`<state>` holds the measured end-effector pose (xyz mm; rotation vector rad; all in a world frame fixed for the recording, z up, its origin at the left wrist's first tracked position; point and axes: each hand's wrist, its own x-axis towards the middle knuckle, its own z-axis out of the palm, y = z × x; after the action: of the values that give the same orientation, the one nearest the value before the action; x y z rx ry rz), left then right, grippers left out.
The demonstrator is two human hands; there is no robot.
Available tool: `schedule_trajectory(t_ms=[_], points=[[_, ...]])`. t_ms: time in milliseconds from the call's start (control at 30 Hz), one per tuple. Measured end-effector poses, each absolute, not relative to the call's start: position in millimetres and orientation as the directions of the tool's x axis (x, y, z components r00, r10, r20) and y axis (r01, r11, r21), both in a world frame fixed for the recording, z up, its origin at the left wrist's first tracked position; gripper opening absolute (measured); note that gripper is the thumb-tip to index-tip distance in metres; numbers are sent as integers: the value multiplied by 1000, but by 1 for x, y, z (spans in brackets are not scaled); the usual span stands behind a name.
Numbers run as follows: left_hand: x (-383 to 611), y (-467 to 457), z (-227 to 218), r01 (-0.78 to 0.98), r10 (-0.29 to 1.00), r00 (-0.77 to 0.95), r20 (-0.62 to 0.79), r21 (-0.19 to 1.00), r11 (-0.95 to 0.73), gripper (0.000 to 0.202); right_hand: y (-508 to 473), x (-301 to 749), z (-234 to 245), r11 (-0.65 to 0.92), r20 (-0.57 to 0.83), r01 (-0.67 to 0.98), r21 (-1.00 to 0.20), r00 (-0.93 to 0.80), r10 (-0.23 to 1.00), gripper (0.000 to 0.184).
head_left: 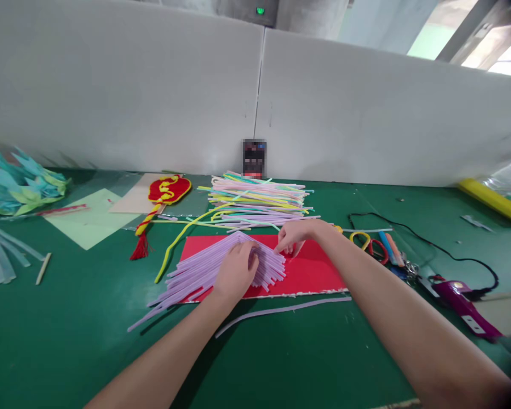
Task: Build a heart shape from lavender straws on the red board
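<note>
Purple pipe cleaners (204,267), bent at a peak and fanned side by side, lie across a red board (319,270). My left hand (238,264) rests over them, its fingers curled down and gripping the bunch near the bend. At the right-hand ends of the strands is my right hand (293,234), fingers drawn together with the fingertips touching the outer strand. Whatever may be pinched there is hidden by the fingers. One loose purple pipe cleaner (281,310) lies on the green table in front of the board.
Behind the board is a pile of multicoloured pipe cleaners (259,199). A red-and-yellow fan-shaped craft (169,190) lies left, beside green paper (87,218). To the right are scissors (378,250) and a purple corded tool (464,307). A white partition (132,85) borders the table (68,341).
</note>
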<state>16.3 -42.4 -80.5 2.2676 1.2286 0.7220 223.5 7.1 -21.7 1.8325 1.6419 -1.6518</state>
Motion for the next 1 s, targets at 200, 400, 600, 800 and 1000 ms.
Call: schedule_trajectory(t_ms=[200,400,600,800,1000], points=[[17,-46,-77,550,770,569,290,561,-618,28,7,227,-23,-365,-770,770,-523,-243,590,41],[18,-46,-76,513,745,617,255,588,-626,36,7,228,-26,-361,-766,767,-530,-250,592,38],[18,-49,-78,504,725,650,229,584,-636,43,8,229,-28,-353,-766,772,-528,-254,591,35],[18,-50,-76,503,710,675,201,579,-642,49,5,228,-23,-331,-773,784,-525,-276,572,38],[18,-51,-74,506,713,677,185,587,-632,51,4,230,-26,-291,-774,803,-520,-299,559,48]])
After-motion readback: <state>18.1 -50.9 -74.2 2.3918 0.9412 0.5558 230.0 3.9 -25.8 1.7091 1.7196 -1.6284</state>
